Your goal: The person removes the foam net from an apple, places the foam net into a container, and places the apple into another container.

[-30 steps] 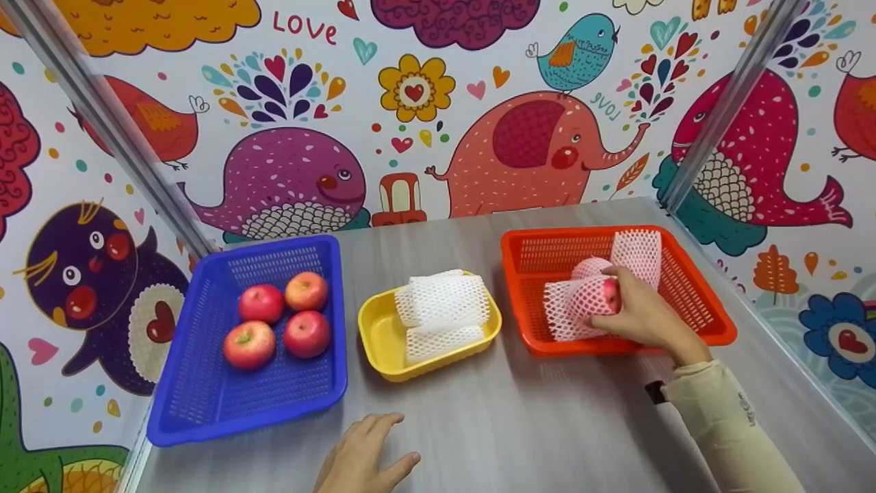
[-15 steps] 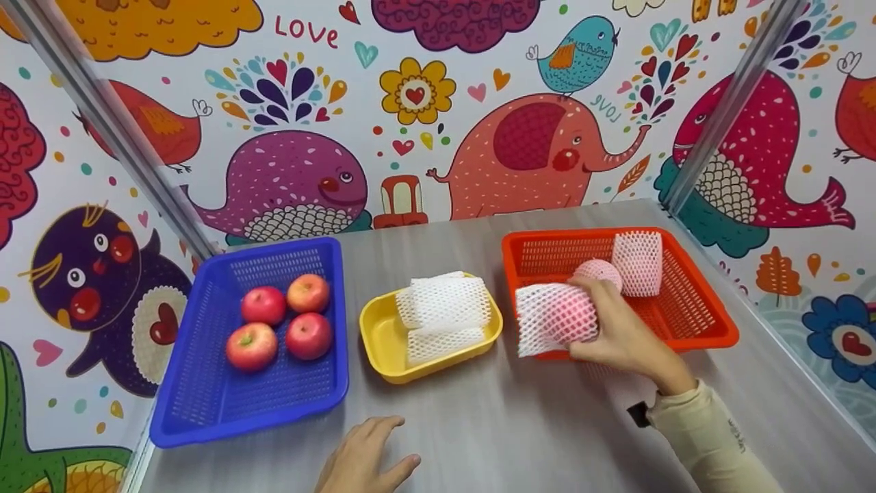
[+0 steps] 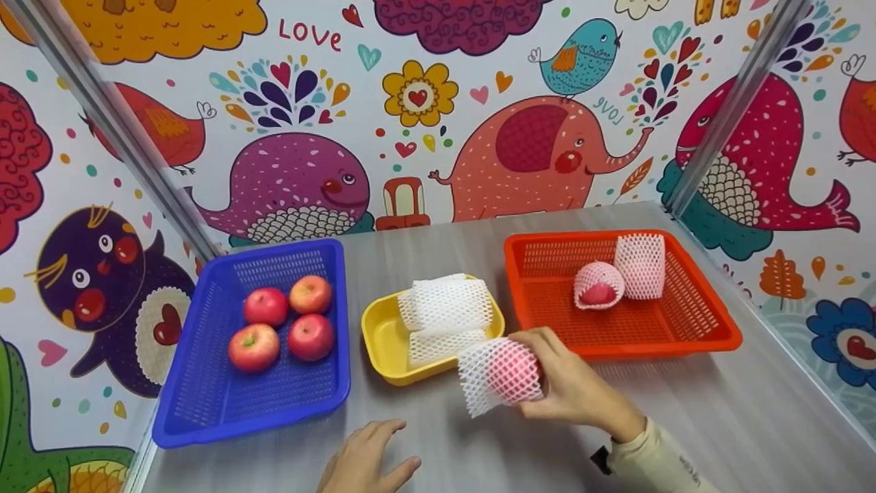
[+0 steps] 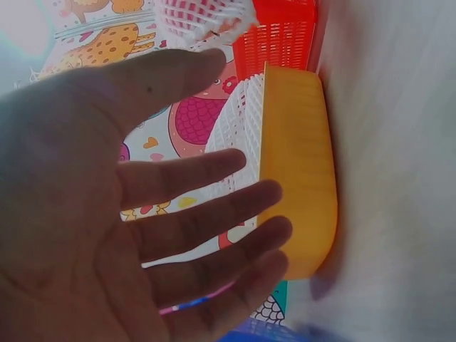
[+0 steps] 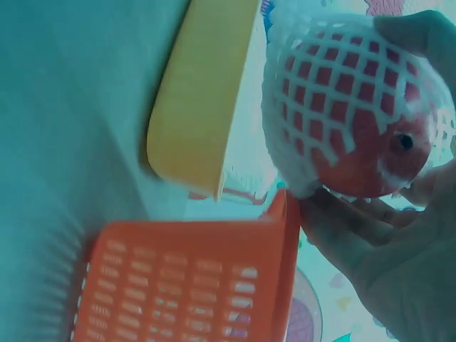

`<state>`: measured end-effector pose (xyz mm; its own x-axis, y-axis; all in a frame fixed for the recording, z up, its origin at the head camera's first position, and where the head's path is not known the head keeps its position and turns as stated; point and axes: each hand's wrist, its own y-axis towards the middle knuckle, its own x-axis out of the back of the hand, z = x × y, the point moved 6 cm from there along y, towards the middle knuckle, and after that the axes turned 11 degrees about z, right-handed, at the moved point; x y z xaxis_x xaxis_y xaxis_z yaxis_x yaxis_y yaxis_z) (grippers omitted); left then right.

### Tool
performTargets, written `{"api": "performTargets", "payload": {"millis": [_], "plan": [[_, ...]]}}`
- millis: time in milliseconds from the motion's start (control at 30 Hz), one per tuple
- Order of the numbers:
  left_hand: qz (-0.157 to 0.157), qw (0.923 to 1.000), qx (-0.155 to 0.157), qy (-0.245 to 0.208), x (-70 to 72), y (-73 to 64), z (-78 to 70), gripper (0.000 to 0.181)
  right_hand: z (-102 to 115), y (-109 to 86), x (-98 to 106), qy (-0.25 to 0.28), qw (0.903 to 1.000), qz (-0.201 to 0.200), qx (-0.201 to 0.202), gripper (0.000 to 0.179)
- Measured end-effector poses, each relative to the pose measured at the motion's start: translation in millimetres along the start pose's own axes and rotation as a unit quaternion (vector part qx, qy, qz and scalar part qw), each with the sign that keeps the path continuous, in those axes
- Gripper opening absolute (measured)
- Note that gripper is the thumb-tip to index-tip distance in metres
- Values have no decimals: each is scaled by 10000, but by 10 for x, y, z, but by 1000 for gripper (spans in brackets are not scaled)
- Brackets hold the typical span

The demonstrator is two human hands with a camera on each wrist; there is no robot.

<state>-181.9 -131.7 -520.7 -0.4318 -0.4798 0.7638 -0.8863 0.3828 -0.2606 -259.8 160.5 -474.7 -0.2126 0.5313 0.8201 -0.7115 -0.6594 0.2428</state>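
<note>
Pale grey tabletop point(image 3: 753, 424) spreads under everything. Nearest, the left hand point(image 3: 369, 455) lies with fingers relaxed and spread. Just beyond it, the right hand point(image 3: 568, 383) grips an apple point(image 3: 514, 372) in a white foam net point(image 3: 473, 387), held above the tabletop near the yellow tray's corner. Farther back, that yellow tray point(image 3: 387, 335) holds foam nets point(image 3: 452, 301), between a blue basket point(image 3: 263, 397) with four bare apples point(image 3: 253, 347) and a red basket point(image 3: 657, 348) with two netted apples point(image 3: 597, 294). Behind rises a cartoon-printed wall point(image 3: 438, 164).
</note>
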Motion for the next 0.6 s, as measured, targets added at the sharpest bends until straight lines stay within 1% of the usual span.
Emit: {"api": "performTargets", "payload": {"millis": [100,267,333,400,467,600], "plan": [[72,9999,32,-67,-1,14,7,59,68,-3,-142,-15,9999,8,111,92],[-28,9999,-81,81,8,1,-17,57,146,-7,-434,20,9987,-107,488,89],[-62,9998,-107,131,8,-3,-23,56,159,-16,-549,45,9982,-93,589,87],[-52,9999,-81,116,4,-4,-20,55,161,-25,-658,140,9980,38,613,86],[-61,9999,-74,115,-4,-8,-17,55,146,-38,-756,280,9978,245,543,86],[-84,9998,-111,160,-16,-10,-14,54,100,-66,-866,461,9968,530,369,88]]}}
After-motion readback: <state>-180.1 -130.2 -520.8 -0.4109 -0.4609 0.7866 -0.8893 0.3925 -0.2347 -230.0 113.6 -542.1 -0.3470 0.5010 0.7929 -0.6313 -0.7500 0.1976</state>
